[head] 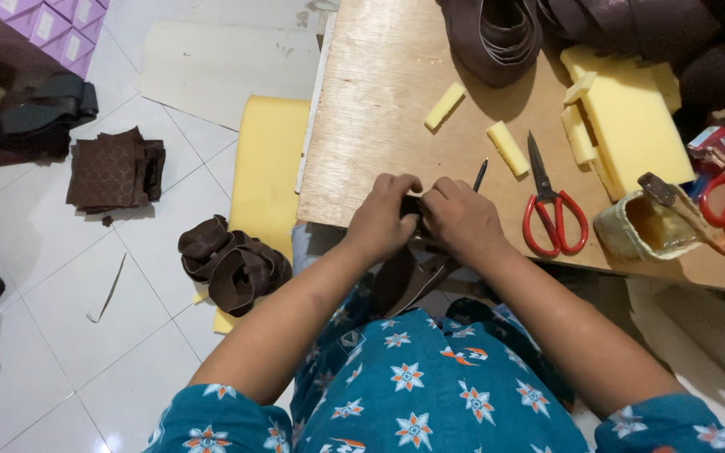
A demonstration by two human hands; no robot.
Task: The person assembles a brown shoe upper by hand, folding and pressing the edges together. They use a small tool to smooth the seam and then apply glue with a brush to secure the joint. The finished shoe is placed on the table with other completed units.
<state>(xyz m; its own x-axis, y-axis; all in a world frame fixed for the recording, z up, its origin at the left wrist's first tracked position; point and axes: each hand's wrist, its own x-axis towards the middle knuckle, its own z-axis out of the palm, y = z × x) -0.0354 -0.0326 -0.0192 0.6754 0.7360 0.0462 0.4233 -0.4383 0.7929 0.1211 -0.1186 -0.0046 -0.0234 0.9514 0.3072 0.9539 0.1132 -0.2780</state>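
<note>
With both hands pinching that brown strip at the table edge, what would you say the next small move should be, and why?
Probably press the fold flat against the table. Both the left hand and the right hand pinch the brown strip together at the edge, its tail hangs loose toward the lap, and the pen and red scissors lie untouched nearby.
</note>
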